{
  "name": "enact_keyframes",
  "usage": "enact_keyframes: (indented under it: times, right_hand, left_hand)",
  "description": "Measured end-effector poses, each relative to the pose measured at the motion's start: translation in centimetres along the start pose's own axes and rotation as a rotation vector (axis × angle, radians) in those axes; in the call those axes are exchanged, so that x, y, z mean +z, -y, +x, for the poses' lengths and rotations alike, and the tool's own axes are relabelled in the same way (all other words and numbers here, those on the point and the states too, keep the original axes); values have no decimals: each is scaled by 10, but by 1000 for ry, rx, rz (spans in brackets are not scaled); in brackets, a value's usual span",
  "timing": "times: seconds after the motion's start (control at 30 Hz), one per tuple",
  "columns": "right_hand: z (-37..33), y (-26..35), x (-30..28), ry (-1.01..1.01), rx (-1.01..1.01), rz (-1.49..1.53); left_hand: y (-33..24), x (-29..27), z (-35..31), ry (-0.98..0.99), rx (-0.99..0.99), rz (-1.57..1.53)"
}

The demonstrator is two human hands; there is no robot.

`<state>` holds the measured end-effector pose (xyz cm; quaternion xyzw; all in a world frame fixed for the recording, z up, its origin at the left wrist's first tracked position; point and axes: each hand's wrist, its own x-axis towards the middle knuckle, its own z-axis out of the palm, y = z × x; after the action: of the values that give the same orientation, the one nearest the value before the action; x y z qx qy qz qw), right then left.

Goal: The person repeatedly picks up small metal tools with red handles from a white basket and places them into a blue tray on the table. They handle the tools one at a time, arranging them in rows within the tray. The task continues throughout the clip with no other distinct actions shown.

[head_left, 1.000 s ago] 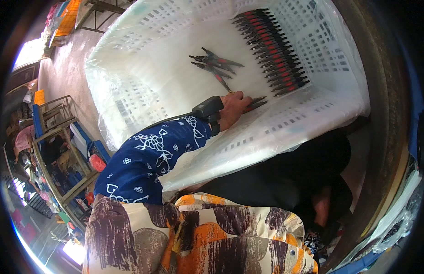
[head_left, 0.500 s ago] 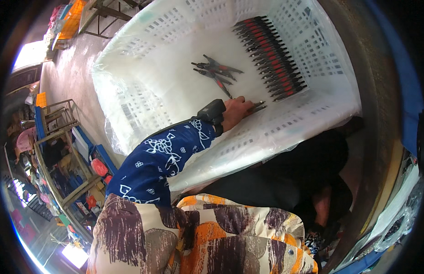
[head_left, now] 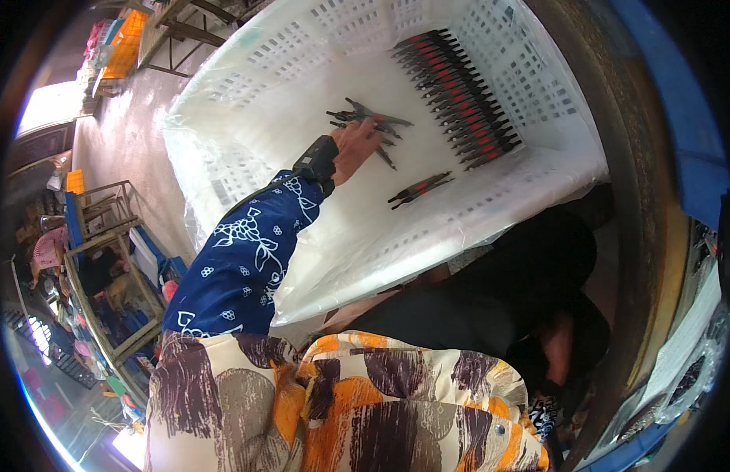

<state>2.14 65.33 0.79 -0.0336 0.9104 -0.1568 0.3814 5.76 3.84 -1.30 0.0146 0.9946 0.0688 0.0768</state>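
My left hand [head_left: 357,148], in a blue patterned sleeve with a black device at the wrist, is on a loose pile of slim black-and-red pen-like tools [head_left: 388,119]. Its fingers are curled and closed over the tools; the fingertips are partly hidden. A small pair of the same tools [head_left: 420,189] lies side by side, nearer to me and to the right. Farther right, a long neat row of them [head_left: 458,98] lies packed along the side. All rest in a white perforated basket [head_left: 247,94] lined with clear plastic. My right hand is out of the picture.
My patterned apron [head_left: 428,409] and dark-clothed legs [head_left: 491,291] are close to the basket's near side. A curved brown edge [head_left: 648,197] runs along the right. At the left stand a wooden-framed rack [head_left: 113,291] and cluttered goods; an orange crate [head_left: 125,43] is at the far left.
My left hand has moved away from the small pair of tools, left and farther back onto the loose pile. The pair now lies uncovered on the lining. The view has shifted slightly.
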Motion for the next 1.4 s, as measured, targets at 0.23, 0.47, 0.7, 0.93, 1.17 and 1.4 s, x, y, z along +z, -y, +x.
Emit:
enact_keyframes:
  times: [0.23,0.47,0.7,0.93,1.17,1.4]
  right_hand:
    - [-7,14,-3,-88,-88,9]
    - [-8,22,-10,-62,-97,-63]
    - [-8,9,-10,-65,-105,-40]
    - [-8,-2,-8,-54,-105,-35]
    - [-6,-13,-6,-48,-105,-21]
    - [-2,-26,1,-34,-113,5]
  left_hand:
    - [2,3,0,-43,133,90]
    - [-37,7,-5,-9,-156,-265]
    - [-77,21,5,21,-149,-336]
    - [-81,20,6,142,-147,-331]
    - [-84,22,6,143,-87,-355]
    - [-83,34,6,119,-159,-404]
